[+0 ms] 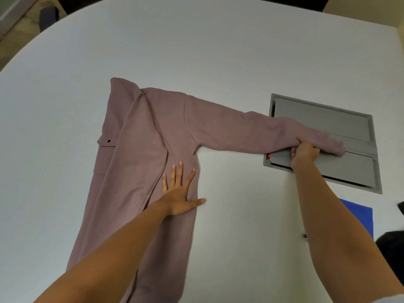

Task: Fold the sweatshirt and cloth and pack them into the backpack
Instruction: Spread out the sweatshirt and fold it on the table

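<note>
The pink-purple sweatshirt lies flat on the white tabletop. One side is folded in over its middle. Its other sleeve sticks straight out to the right.

The left hand lies flat on the body of the sweatshirt, near its right edge. The fingers are straight and spread wide, and the thumb pokes out onto the tabletop. It presses down and holds nothing.

The right hand has its fingers curled around the sleeve, close to the cuff. That end of the sleeve lies over a gray panel set into the tabletop. A tiny red light shows at the panel's near corner.

A blue cloth lies on the tabletop near the right arm, which partly hides it. Something black shows at the right edge, but I cannot tell what it is.
</note>
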`<state>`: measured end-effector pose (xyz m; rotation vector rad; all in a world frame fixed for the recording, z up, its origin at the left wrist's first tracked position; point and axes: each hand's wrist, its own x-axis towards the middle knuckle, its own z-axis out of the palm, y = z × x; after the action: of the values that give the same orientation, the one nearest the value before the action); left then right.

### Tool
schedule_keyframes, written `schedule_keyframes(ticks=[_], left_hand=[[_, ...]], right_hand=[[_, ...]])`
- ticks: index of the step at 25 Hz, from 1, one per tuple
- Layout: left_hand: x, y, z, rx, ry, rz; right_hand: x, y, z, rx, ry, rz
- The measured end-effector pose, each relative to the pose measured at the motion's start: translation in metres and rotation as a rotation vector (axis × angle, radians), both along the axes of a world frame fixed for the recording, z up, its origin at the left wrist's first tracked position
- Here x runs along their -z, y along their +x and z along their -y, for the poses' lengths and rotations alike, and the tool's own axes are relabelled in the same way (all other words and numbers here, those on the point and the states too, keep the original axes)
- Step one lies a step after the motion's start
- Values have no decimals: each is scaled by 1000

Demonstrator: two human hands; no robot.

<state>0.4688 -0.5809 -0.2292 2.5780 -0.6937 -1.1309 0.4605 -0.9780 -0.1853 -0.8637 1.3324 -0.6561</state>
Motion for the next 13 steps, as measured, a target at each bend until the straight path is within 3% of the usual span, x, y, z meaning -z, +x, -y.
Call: schedule_keyframes(ticks=[3,7,8,11,13], left_hand=[[-4,0,1,-21,5,2],[-15,6,7,-185,-115,-44],[-25,9,10,-353,-255,-77],[-55,14,9,-1233,-869,-393],[-55,14,-5,-1537,-984,-620]], right_hand=[[-13,4,-39,-156,-396,47],[-11,-8,-112,-728,-1091,-161],[-4,-14,-128,-888,-1303,-179],[33,-37,-166,-1418,-1813,-216],[53,-49,-177,-1569,-1912,-261]])
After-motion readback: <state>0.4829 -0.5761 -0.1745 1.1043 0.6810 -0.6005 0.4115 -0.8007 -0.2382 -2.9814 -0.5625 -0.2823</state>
